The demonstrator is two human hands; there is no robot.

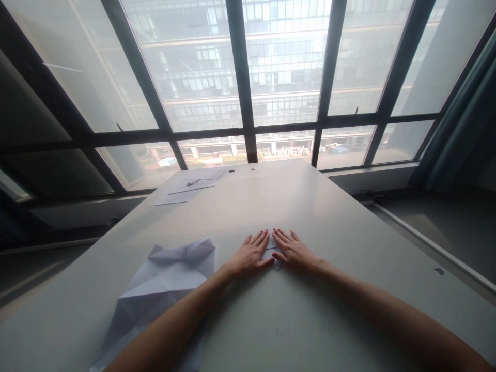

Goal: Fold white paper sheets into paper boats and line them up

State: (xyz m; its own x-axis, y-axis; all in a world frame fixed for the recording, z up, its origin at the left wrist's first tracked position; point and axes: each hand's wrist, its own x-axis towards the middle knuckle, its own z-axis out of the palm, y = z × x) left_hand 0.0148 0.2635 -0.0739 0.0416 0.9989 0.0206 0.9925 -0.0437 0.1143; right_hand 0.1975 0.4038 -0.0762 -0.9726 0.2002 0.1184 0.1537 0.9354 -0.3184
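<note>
A small folded piece of white paper [273,254] lies on the white table [372,310] in front of me. Across its left side my left hand [251,255] rests flat with fingers stretched out. My right hand [293,251] lies flat over its right side, also with fingers extended. Between the two hands only a strip of the paper shows, with a crease across it; the rest is hidden under my fingers. Left of my left forearm spreads a large creased sheet of white paper [166,274], partly covered by that arm.
Several flat sheets of paper [180,198] lie at the table's far left, with a small white object [192,182] on top. Two dark round spots, one a hole [231,171], mark the far edge. Large framed windows stand behind, and a curtain [459,119] hangs at right.
</note>
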